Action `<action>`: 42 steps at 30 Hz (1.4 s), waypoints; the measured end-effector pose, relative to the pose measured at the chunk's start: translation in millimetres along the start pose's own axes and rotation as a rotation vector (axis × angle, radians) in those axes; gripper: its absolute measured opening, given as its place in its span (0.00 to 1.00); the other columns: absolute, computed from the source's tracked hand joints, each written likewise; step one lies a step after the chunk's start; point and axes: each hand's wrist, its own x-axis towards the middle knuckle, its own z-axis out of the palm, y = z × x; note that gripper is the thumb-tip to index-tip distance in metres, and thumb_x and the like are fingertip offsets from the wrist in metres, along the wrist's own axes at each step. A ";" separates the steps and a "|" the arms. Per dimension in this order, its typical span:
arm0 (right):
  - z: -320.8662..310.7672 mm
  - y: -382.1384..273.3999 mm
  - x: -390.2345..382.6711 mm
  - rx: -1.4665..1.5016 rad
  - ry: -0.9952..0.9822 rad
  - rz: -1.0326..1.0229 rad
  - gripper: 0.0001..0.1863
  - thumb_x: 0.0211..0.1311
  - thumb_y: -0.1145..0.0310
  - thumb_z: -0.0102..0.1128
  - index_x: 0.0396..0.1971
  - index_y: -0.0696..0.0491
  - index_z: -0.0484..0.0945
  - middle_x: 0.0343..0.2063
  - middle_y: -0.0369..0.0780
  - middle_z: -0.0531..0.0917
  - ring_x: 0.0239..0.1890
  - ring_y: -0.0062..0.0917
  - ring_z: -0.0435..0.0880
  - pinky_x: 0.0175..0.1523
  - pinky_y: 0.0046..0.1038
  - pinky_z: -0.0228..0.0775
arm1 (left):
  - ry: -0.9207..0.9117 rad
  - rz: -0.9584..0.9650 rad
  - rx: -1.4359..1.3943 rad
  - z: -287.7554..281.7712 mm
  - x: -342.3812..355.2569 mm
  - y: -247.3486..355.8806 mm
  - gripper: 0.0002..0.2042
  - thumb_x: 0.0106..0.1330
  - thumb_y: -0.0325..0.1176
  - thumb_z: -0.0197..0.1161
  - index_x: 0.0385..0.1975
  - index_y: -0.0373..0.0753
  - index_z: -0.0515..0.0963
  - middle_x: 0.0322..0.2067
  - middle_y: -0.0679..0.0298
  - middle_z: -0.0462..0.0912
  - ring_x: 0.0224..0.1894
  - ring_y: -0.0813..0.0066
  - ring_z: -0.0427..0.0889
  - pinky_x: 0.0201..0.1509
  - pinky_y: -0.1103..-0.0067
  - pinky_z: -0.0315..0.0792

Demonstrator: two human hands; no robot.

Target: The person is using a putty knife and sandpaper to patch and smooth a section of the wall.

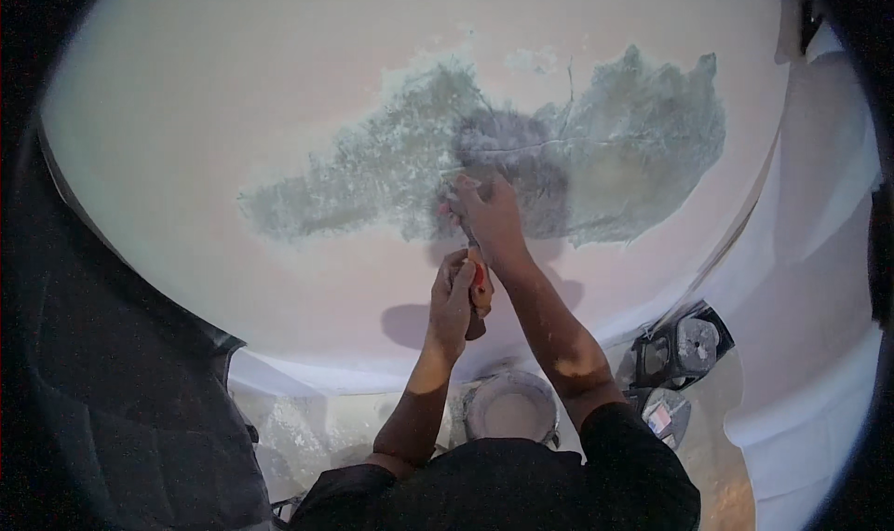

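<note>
My left hand (452,296) is closed round the orange-brown, red-marked handle of a scraper-like tool (480,289). The tool's narrow shank points up toward my right hand (494,219). Curled fingers of that hand meet by the tool's upper end, in front of the wall; what they grip there is hidden. Behind them spreads a rough grey patch (643,149) with ragged edges and a thin crack running across it. Pale pinkish-white wall surface (233,94) surrounds the patch. The blade itself cannot be made out.
Below my arms stands a round bucket (512,415) with pale material inside. A dark, white-spattered step stool (684,349) is at the lower right. Black fabric (121,373) hangs at the left, and white sheeting (819,298) at the right. Pale splashes mark the floor (317,433).
</note>
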 end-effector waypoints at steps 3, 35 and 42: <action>7.2 -18.7 -1.1 -0.368 0.110 -0.054 0.13 0.66 0.67 0.58 0.38 0.61 0.70 0.25 0.44 0.82 0.24 0.26 0.84 0.23 0.25 0.73 | 0.003 0.018 0.077 -1.7 12.8 6.0 0.13 0.75 0.39 0.50 0.49 0.37 0.68 0.25 0.63 0.74 0.19 0.82 0.68 0.20 0.82 0.63; -1.0 1.6 8.1 -0.322 0.172 -0.100 0.15 0.67 0.63 0.58 0.36 0.60 0.67 0.18 0.40 0.78 0.16 0.19 0.78 0.17 0.24 0.66 | 0.030 0.038 0.118 1.9 24.1 -0.9 0.11 0.75 0.36 0.49 0.46 0.34 0.68 0.19 0.65 0.72 0.13 0.84 0.64 0.15 0.84 0.59; -2.3 16.7 15.4 -0.258 0.140 -0.172 0.18 0.69 0.62 0.54 0.39 0.64 0.64 0.16 0.40 0.80 0.14 0.21 0.79 0.18 0.24 0.69 | 0.083 0.018 0.125 3.8 24.6 -1.1 0.13 0.74 0.38 0.51 0.47 0.35 0.68 0.19 0.65 0.72 0.13 0.85 0.64 0.14 0.84 0.57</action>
